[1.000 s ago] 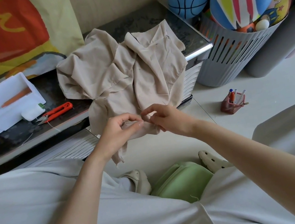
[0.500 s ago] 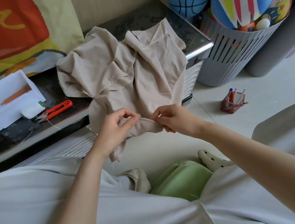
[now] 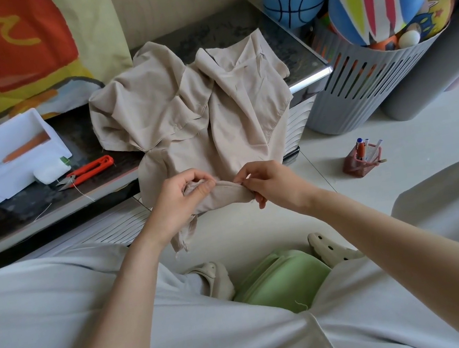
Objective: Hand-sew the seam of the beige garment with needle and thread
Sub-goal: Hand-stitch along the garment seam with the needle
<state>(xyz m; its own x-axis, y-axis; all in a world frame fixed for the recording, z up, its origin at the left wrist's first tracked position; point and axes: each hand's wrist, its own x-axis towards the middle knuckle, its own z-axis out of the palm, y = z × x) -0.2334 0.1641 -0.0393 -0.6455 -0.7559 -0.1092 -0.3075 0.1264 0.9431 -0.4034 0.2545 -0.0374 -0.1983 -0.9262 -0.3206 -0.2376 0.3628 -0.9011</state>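
Note:
The beige garment lies crumpled on the dark low table, its lower part hanging over the front edge. My left hand grips a folded edge of the hanging fabric between thumb and fingers. My right hand pinches the same fold a short way to the right, where a thin needle tip shows at its fingertips. The stretch of seam between both hands is held taut and level. The thread is too fine to make out.
Red thread snips, a white thread spool and a white tray sit on the table's left. A grey basket of balls stands at the right, with a small pen holder on the floor. A green stool is below.
My hands have drawn apart along the fold, the right one moving to the right, so more of the seam edge is stretched between them. The garment on the table has barely shifted.

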